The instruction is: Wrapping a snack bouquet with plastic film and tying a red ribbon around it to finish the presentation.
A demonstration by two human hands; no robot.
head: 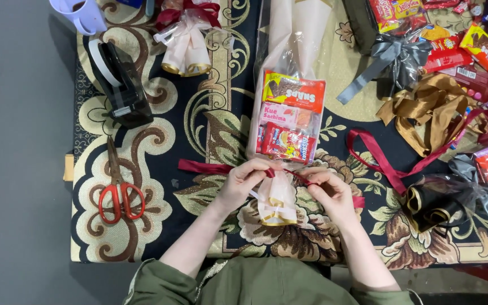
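Note:
A clear cellophane bouquet wrap (289,68) with pale pink paper lies on the patterned mat, holding several red and pink snack packets (292,116). Its narrow gathered neck with a gold-edged end (277,208) points toward me. A dark red ribbon (204,166) runs across that neck. My left hand (244,179) pinches the ribbon on the left of the neck. My right hand (330,189) pinches the ribbon on the right side, both hands close together.
Red-handled scissors (118,192) and a black tape dispenser (118,85) lie at the left. A finished pink bundle (186,39) sits at the top. Loose gold (425,110), grey (391,59) and red ribbons, snack packets (481,51) and a black wrap (433,206) crowd the right. A lilac cup (80,14) stands top left.

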